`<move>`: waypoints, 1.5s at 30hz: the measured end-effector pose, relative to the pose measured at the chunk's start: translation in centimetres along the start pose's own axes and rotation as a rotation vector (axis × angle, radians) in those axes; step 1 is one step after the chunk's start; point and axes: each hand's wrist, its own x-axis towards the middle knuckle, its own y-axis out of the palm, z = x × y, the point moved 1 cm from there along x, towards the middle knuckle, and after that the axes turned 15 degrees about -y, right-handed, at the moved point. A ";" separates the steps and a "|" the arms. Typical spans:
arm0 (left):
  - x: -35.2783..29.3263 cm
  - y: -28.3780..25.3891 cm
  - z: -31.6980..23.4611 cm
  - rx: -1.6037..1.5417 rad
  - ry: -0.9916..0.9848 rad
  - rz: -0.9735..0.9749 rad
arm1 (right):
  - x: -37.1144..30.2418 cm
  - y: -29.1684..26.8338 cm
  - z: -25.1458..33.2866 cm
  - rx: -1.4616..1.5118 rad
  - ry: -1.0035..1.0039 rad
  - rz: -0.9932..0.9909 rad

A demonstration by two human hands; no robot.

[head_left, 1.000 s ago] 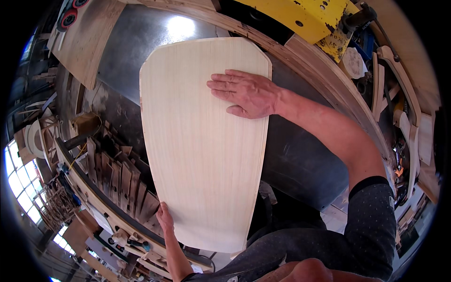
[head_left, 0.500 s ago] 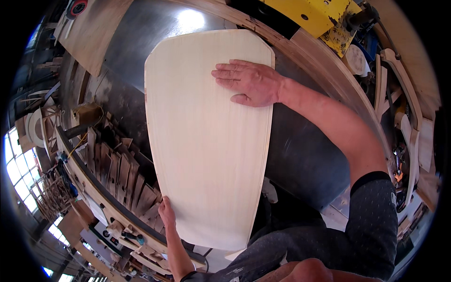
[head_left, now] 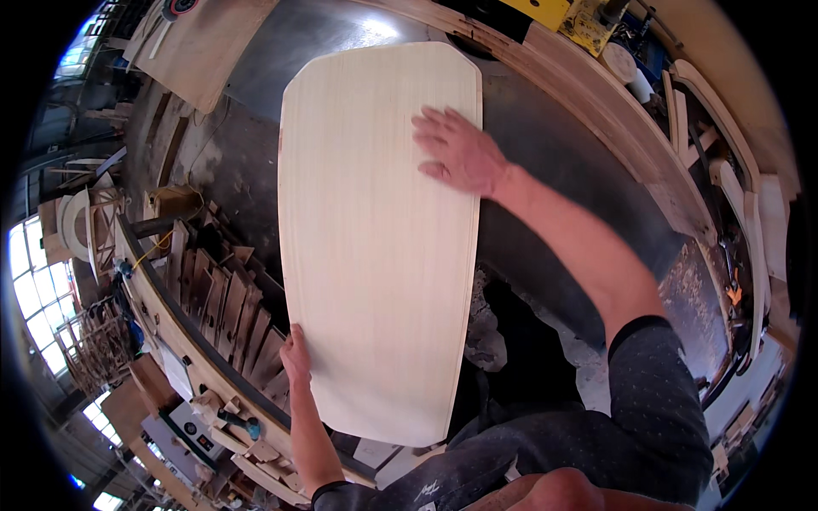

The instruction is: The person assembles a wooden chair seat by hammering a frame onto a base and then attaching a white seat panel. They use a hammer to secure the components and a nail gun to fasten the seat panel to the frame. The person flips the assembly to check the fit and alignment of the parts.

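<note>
A large pale wooden panel (head_left: 375, 238) with clipped far corners and gently curved sides stretches away from my body. My left hand (head_left: 296, 356) grips its left edge near the close end, thumb on the face and the other fingers hidden behind. Over the far right part of the panel is my right hand (head_left: 460, 153), palm down with fingers spread, slightly smeared by motion. Whether its palm touches the wood or hovers just above, I cannot tell.
A dark flat metal surface (head_left: 562, 153) lies beyond and right of the panel, bordered by a long wooden beam (head_left: 588, 111). Wood offcuts (head_left: 226, 298) stand stacked at left. A power drill (head_left: 243, 423) rests at lower left. Yellow machinery (head_left: 588, 34) is at far right.
The panel and my view have shifted, exposing more floor beside my body. My right hand has slid toward the panel's right edge, fingers spreading wider. My left hand keeps its grip.
</note>
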 end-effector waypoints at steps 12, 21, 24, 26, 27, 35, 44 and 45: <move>5.3 -2.0 -2.2 0.019 0.107 0.145 | -18.2 12.0 42.8 1.190 1.120 -0.295; 5.4 3.2 0.7 -0.051 0.202 0.488 | -21.6 11.5 39.3 0.764 1.398 -0.452; -0.2 5.2 3.3 -0.197 0.181 0.580 | -23.8 6.5 38.0 0.617 1.408 -0.391; -5.0 5.2 4.1 -0.131 0.122 0.660 | -26.4 3.7 37.3 0.570 1.377 -0.353; -7.1 5.0 4.5 -0.099 0.092 0.695 | -28.3 2.7 36.7 0.581 1.375 -0.340; -14.8 0.5 -2.1 0.672 0.553 0.790 | -36.3 -4.1 34.3 0.465 1.426 -0.178; -8.0 10.5 -27.6 0.457 1.306 0.068 | -43.8 -4.0 39.5 0.251 1.652 -0.077; -8.1 12.3 -29.8 0.490 1.314 0.097 | -43.2 -3.9 40.9 0.250 1.640 -0.071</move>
